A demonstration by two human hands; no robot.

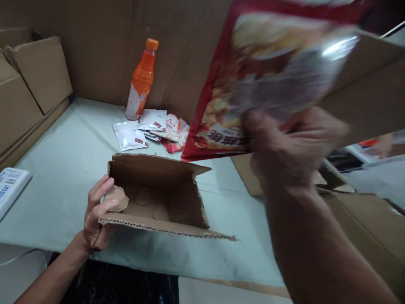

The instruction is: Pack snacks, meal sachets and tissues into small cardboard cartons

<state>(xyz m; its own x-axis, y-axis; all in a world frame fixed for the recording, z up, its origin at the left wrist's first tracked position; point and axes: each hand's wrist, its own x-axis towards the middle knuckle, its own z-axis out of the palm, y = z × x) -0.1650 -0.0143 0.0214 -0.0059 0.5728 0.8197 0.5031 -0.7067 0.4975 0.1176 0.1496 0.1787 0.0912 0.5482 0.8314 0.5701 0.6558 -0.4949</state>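
Note:
A small open cardboard box [158, 198] lies on the pale green table [69, 160] near its front edge, its flaps spread. My left hand [96, 217] grips the box's left flap, thumb and fingers closed on the cardboard. My right hand [284, 147] is raised above and to the right of the box, closed on the lower edge of a large red snack bag [268, 67] with a food picture and white lettering. The bag is blurred by motion and fills the upper right of the view.
An orange drink bottle [141, 80] stands at the back against a cardboard wall. Several small white and red sachets [148, 128] lie in front of it. Cardboard boxes [31, 80] stand at the left, flat cardboard [363, 219] at the right. A white label pack [9, 185] lies at the left edge.

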